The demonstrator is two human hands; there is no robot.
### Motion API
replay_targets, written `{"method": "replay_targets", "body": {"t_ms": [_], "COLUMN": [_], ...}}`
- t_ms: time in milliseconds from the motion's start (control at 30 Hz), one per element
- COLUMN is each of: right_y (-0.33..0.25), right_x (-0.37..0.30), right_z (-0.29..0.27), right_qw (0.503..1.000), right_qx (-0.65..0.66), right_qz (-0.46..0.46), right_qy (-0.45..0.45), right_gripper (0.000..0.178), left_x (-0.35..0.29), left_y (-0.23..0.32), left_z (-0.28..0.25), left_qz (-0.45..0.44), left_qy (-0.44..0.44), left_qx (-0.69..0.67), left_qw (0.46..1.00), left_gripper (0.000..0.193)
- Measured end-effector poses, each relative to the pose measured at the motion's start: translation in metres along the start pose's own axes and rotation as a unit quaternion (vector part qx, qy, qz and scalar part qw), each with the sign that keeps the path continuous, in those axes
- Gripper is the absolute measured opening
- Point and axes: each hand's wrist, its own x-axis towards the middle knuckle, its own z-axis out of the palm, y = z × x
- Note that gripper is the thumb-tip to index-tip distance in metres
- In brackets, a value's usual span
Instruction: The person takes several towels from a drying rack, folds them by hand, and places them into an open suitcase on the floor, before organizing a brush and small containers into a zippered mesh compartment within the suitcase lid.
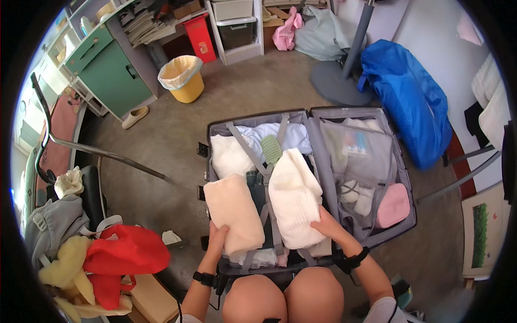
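- Nearest my remote view, the left hand curls at the near left edge of a peach towel, fingers partly hidden; its firmness I cannot tell.
- The right hand, half-curled, holds the right edge of a white towel.
- Both towels lie in the left half of a suitcase, over its straps. Held by one edge each, I judge, they could unfold; straps pinned beneath could bunch.
- Just beyond, a green knitted item could shift if the white towel pushes it.
- Farther off: a blue bag near the suitcase, a yellow bin well apart.
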Motion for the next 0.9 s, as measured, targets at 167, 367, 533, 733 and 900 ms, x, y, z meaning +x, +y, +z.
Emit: {"method": "replay_targets", "body": {"t_ms": [167,367,533,733,900], "right_y": [0.029,-0.014,-0.039,-0.065,-0.08], "right_x": [-0.011,-0.013,0.006,0.015,-0.001], "right_z": [0.007,-0.002,0.009,0.028,0.032], "right_qw": [0.989,0.975,0.94,0.984,0.984], "right_qx": [0.136,0.171,0.311,0.167,-0.009], "right_qz": [0.041,0.101,0.11,-0.044,-0.119], "right_qy": [0.034,-0.101,-0.085,-0.052,-0.133], "right_gripper": [0.057,0.044,0.045,0.064,0.067], "left_x": [-0.003,-0.012,0.0,0.028,0.018], "left_y": [-0.014,0.01,0.014,-0.018,-0.014], "left_z": [0.003,0.002,-0.001,0.003,0.004], "left_qz": [-0.02,0.015,-0.027,0.075,0.073], "left_qy": [0.04,-0.035,-0.089,-0.007,-0.012], "left_qx": [-0.042,-0.182,-0.121,0.148,0.122], "left_qw": [0.998,0.983,0.988,0.986,0.99], "left_gripper": [0.057,0.056,0.052,0.055,0.059]}}
